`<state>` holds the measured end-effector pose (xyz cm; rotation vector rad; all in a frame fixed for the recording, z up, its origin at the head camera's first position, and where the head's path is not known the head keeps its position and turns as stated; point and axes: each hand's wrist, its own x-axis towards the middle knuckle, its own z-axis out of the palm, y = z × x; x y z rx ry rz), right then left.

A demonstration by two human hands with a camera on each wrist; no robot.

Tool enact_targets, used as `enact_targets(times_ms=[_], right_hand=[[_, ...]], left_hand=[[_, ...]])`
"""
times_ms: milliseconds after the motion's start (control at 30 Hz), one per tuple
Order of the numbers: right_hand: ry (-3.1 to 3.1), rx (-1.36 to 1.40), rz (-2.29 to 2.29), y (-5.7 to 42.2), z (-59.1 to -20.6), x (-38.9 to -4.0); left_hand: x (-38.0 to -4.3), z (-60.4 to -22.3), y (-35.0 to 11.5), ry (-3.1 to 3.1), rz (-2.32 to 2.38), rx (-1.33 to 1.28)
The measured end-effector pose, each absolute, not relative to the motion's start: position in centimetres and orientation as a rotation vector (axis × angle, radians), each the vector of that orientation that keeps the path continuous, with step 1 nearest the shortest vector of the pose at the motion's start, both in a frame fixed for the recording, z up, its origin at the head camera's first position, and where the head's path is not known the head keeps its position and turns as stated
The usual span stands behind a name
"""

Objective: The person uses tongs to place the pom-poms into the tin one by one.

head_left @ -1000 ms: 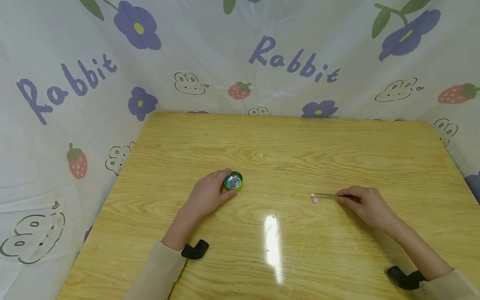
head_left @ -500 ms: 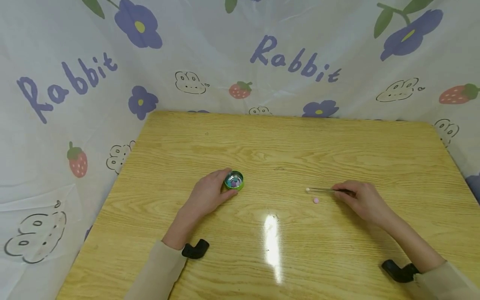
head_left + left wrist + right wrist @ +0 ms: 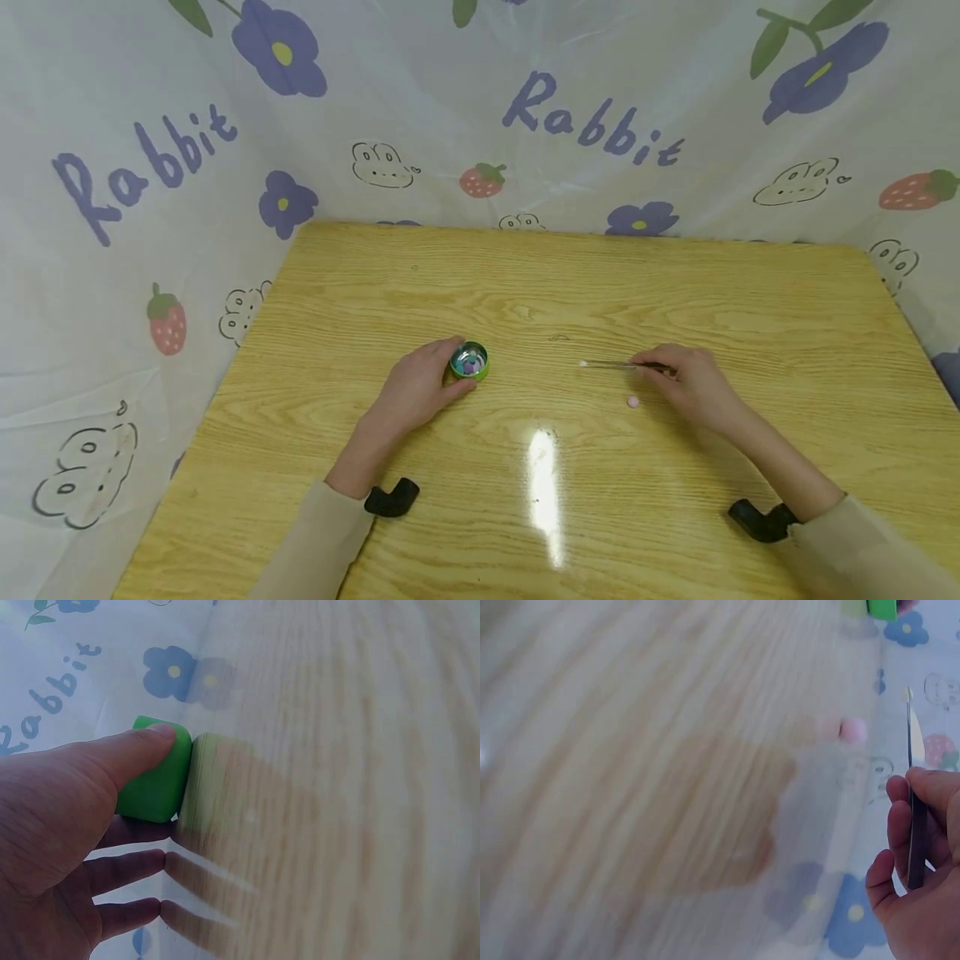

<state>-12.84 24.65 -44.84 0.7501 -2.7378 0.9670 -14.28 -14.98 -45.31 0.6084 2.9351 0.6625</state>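
Observation:
My left hand (image 3: 415,387) holds a small round green bowl (image 3: 476,376) between thumb and fingers, its inside silvery. Several purple and teal beads (image 3: 470,364) lie in it. In the left wrist view the thumb presses the green wall (image 3: 154,784) as the bowl stands on the table. To the right, my right hand (image 3: 693,383) pinches a pair of tweezers (image 3: 613,364) pointing left toward the bowl. A tiny whitish bead (image 3: 583,363) is at the tips, above the table. One pink bead (image 3: 633,402) rests on the wood just below the right hand, also seen in the right wrist view (image 3: 852,730).
The wooden table (image 3: 450,283) has a glossy light reflection (image 3: 545,492) near its front middle. A patterned white cloth (image 3: 420,100) hangs behind it and along the left side. Black wrist pieces (image 3: 392,498) sit by both sleeves.
My right hand has moved left and slightly away from me, carrying the whitish bead in the tweezers off from beside the pink bead. The left hand and the bowl stay in place.

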Motion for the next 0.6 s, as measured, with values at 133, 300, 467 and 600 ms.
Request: enact_targets(times_ms=[133, 300, 467, 600], right_hand=[[-2.743, 0.755, 1.003, 23.0, -44.4, -13.4], [-2.756, 0.758, 1.06, 21.0, -43.6, -13.9], [-2.747, 0.798, 1.079, 18.9, -43.2, -14.4], [-2.748, 0.824, 1.107, 17.3, -43.1, -14.5]], left_hand=[[-14.3, -45.2, -15.0, 2.929, 0.664, 0.599], [-14.3, -45.2, -15.0, 2.918, 0.664, 0.596], [-14.3, -45.2, -15.0, 2.921, 0.664, 0.602], [-14.3, -45.1, -15.0, 2.924, 0.663, 0.607]])
